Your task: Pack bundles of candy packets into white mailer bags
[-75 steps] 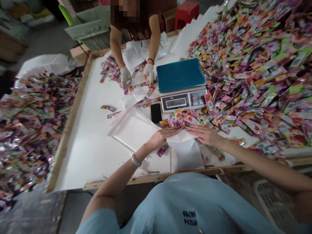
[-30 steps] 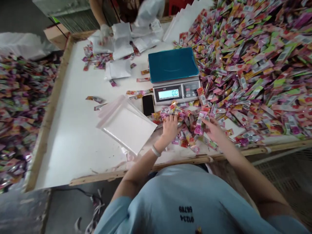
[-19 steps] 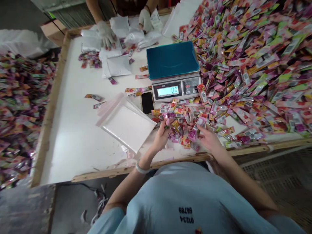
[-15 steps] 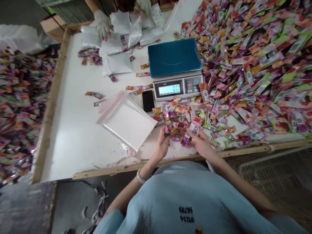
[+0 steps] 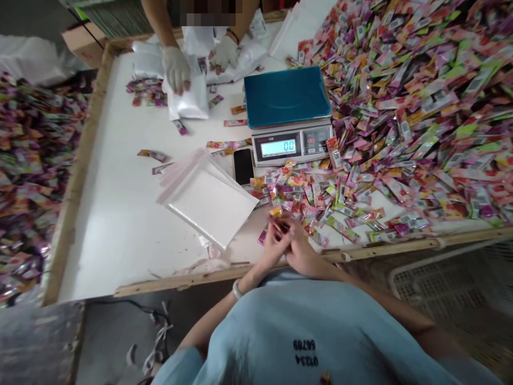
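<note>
My left hand [image 5: 274,243] and my right hand [image 5: 300,250] meet near the table's front edge. The left has its fingers closed round small candy sachets [image 5: 276,213], whose ends stick out above it. My right hand's fingers are bent against the left hand's; whatever they grip is hidden. Loose sachets [image 5: 340,227] lie just beyond and to the right. Behind them stands a scale [image 5: 286,101] with a blue tray, its display reading 0.0. A dark phone [image 5: 243,166] rests beside the scale. Flat clear bags [image 5: 212,198] are stacked to the left of my hands.
Across the table, a co-worker's gloved hands [image 5: 176,69] press on filled white bags [image 5: 191,101]. A large sachet heap [image 5: 433,107] covers the right side. A wooden rim [image 5: 82,160] edges the table. More sachets [image 5: 24,187] lie beyond it at left; a plastic crate [image 5: 452,283] is at lower right.
My right hand has moved left and come together with my left hand. The pink sachets it held are no longer visible in it. The co-worker's hands have shifted over the white bags.
</note>
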Motion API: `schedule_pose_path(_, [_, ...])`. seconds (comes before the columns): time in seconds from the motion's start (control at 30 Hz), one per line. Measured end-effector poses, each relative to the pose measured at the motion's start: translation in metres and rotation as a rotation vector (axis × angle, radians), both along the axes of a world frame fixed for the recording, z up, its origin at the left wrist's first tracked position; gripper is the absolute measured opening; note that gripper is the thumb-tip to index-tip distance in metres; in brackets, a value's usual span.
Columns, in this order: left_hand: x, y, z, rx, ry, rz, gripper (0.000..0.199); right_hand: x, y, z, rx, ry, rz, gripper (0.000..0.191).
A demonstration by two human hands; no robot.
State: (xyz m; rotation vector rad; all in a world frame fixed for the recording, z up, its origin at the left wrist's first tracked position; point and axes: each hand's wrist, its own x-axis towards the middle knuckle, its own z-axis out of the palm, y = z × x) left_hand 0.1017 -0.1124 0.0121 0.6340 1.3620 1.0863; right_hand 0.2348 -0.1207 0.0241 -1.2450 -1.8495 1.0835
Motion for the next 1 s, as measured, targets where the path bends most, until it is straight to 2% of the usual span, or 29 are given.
schedule_pose_path(0.1, [-0.024,-0.016,0.007,-0.029,0.016,0.109,0.041,0.017,-0.012,0.015,0.024,-0.026,0.269,0.067])
schedule_pose_path(0.2, [-0.038,-0.030,0.013,-0.100,-0.028,0.006,0.044,0.059,0.004,0.010,0.143,-0.240,0.284,0.058])
schedule_pose_path(0.27, [-0.037,-0.036,0.016,-0.141,-0.092,-0.105,0.048,0.087,0.021,-0.001,0.232,-0.421,0.310,0.052])
schedule_pose_path(0.33, [-0.029,-0.039,0.016,-0.131,-0.142,-0.183,0.058,0.105,0.034,-0.014,0.263,-0.476,0.360,0.041])
schedule_pose_path(0.37, [-0.025,-0.039,0.015,-0.121,-0.154,-0.212,0.064,0.109,0.038,-0.019,0.261,-0.454,0.341,0.036])
schedule_pose_path(0.43, [-0.019,-0.037,0.012,-0.133,-0.154,-0.256,0.066,0.109,0.044,-0.025,0.240,-0.394,0.175,0.033])
schedule_pose_path(0.5, [-0.019,-0.032,0.009,-0.173,-0.136,-0.225,0.056,0.099,0.049,-0.028,0.182,-0.378,-0.054,0.035])
schedule_pose_path(0.57, [-0.024,-0.026,0.008,-0.185,-0.126,-0.151,0.045,0.085,0.056,-0.029,0.081,-0.381,-0.169,0.036])
schedule_pose_path(0.63, [-0.033,-0.018,0.011,-0.153,-0.116,-0.108,0.043,0.076,0.061,-0.029,-0.030,-0.363,-0.151,0.033])
schedule_pose_path(0.73, [-0.047,-0.006,0.017,-0.110,-0.029,-0.175,0.046,0.080,0.060,-0.027,-0.182,-0.271,-0.088,0.033])
schedule_pose_path(0.8, [-0.051,0.001,0.020,-0.105,0.060,-0.234,0.047,0.091,0.055,-0.023,-0.292,-0.188,-0.152,0.043])
schedule_pose_path(0.87, [-0.050,0.007,0.020,-0.097,0.130,-0.250,0.049,0.100,0.051,-0.017,-0.370,-0.160,-0.288,0.052])
schedule_pose_path(0.93, [-0.045,0.012,0.020,-0.077,0.173,-0.240,0.056,0.103,0.048,-0.011,-0.370,-0.252,-0.376,0.053])
schedule_pose_path(1.0, [-0.039,0.014,0.019,-0.066,0.176,-0.242,0.065,0.097,0.048,-0.008,-0.345,-0.418,-0.315,0.051])
